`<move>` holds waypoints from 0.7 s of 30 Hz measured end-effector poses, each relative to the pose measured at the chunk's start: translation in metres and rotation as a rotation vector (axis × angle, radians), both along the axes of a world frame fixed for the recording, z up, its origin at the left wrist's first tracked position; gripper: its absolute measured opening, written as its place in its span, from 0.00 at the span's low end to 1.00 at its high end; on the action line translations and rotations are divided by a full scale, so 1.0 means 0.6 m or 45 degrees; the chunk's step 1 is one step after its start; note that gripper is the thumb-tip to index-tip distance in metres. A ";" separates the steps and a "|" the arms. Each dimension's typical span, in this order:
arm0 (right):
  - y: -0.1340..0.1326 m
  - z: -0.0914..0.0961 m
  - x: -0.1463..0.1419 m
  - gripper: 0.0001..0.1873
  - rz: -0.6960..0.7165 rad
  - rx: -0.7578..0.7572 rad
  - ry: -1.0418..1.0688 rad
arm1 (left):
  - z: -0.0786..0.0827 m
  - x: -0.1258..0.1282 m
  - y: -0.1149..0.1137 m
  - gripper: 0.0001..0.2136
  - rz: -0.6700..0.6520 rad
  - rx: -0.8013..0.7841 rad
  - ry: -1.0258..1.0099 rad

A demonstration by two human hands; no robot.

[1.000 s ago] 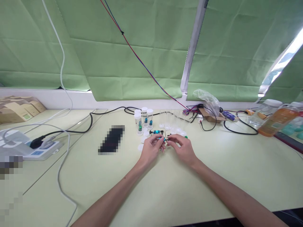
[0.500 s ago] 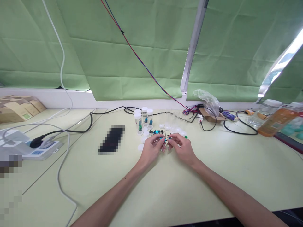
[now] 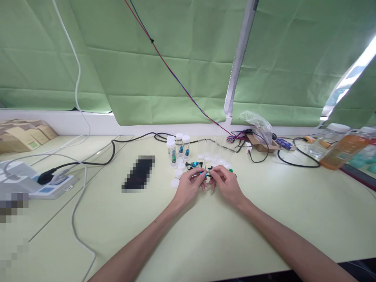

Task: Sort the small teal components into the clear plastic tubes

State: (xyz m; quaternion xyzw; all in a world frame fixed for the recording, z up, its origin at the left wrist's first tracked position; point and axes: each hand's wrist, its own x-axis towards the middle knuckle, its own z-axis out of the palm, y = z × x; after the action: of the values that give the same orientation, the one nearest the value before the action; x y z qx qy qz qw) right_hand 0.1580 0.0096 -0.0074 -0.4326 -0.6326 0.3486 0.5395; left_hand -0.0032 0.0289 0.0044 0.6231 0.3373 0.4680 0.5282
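My left hand point(image 3: 190, 185) and my right hand point(image 3: 225, 183) meet over the middle of the pale green table point(image 3: 205, 235). Both pinch a tiny blue and black part point(image 3: 205, 174) between their fingertips. Just beyond the fingers lie more small blue and black parts point(image 3: 193, 165) and several white caps point(image 3: 178, 173). Behind those stand three capped clear vials point(image 3: 178, 148) with blue and green pieces inside, and some open clear vials point(image 3: 210, 150) to their right.
A dark blurred-out slab point(image 3: 138, 173) lies left of the hands. A power strip point(image 3: 53, 185) with black and white cables sits far left. Tangled wires and a cardboard tray point(image 3: 263, 145) are at the back right, bottles point(image 3: 342, 149) at far right. Green blinds hang behind.
The two hands have drawn a little closer together, fingertips now touching around the small part. Nothing else on the table has moved.
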 end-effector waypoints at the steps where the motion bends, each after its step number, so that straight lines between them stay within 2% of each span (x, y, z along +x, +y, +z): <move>1: 0.000 0.000 0.000 0.12 -0.002 0.000 0.002 | 0.000 0.000 0.000 0.13 0.000 -0.004 -0.002; 15: 0.002 -0.003 -0.001 0.12 0.043 -0.012 0.036 | -0.009 0.002 0.002 0.13 0.048 -0.019 -0.047; 21: 0.002 0.000 -0.002 0.11 0.107 0.016 0.008 | -0.010 0.002 0.009 0.13 0.063 -0.085 -0.108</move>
State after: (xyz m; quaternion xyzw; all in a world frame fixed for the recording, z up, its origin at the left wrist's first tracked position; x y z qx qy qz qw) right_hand 0.1568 0.0110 -0.0074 -0.4012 -0.6507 0.3682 0.5292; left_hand -0.0017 0.0345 -0.0018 0.5761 0.3454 0.4954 0.5508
